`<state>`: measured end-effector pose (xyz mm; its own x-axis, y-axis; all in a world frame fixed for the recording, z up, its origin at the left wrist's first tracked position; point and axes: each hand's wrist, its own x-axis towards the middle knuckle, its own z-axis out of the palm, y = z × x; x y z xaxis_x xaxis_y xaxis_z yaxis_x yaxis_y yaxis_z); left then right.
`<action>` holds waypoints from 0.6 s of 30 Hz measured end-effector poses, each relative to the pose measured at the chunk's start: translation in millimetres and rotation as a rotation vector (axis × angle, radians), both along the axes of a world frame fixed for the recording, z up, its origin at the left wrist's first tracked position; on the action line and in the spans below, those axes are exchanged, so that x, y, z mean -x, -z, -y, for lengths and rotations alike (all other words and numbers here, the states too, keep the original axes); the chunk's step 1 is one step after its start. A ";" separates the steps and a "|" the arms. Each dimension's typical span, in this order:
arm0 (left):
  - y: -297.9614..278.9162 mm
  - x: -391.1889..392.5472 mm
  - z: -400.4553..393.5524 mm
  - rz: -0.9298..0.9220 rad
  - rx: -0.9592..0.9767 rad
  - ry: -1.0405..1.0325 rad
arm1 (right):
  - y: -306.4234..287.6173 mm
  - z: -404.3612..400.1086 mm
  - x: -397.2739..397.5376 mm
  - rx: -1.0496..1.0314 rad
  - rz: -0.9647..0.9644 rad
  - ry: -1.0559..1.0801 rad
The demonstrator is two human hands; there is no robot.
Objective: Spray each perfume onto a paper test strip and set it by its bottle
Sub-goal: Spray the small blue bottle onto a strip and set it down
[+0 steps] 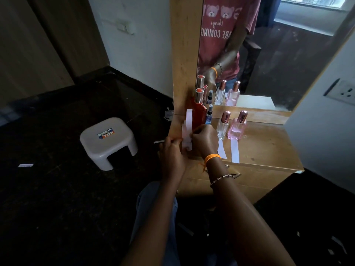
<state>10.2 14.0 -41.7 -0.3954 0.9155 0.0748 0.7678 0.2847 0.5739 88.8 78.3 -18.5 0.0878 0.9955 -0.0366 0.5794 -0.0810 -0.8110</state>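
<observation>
Four perfume bottles stand on the wooden dresser top [269, 143]: a tall red bottle [197, 112], a small blue spray bottle [209, 117], a clear bottle [222, 125] and a pink bottle [237, 126]. One paper strip [221, 149] lies in front of the clear bottle, another strip [234, 151] in front of the pink one. My left hand [172, 152] and my right hand [204, 140] both pinch a bunch of white paper strips [187, 129] in front of the red bottle.
A mirror [269, 50] behind the bottles reflects them and the person. A grey plastic stool [108, 142] stands on the dark floor at left. Paper scraps [26, 165] lie on the floor. A wall socket [342, 91] sits at right.
</observation>
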 end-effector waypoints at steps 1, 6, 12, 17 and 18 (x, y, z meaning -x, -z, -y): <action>-0.6 -0.5 0.2 -0.007 0.001 0.001 | -0.5 0.3 0.1 -0.007 0.008 -0.001; -3.4 -0.7 0.9 -0.013 0.008 0.023 | -2.7 7.8 -0.4 -0.064 0.032 -0.024; -20.3 -5.4 -10.1 0.387 -0.186 -0.010 | -13.1 35.3 -27.2 -0.125 0.001 -0.078; -38.0 -16.9 -13.0 0.764 -0.214 0.100 | -36.1 40.0 -49.5 -0.126 0.097 -0.216; -38.7 -17.1 -14.4 0.785 -0.205 0.090 | -44.2 37.8 -53.3 -0.186 0.154 -0.204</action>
<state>27.3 28.5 -3.1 -0.3282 0.9443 -0.0239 0.1347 0.0718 0.9883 142.1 40.5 25.7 -0.1236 0.9816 0.1456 0.6857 0.1906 -0.7025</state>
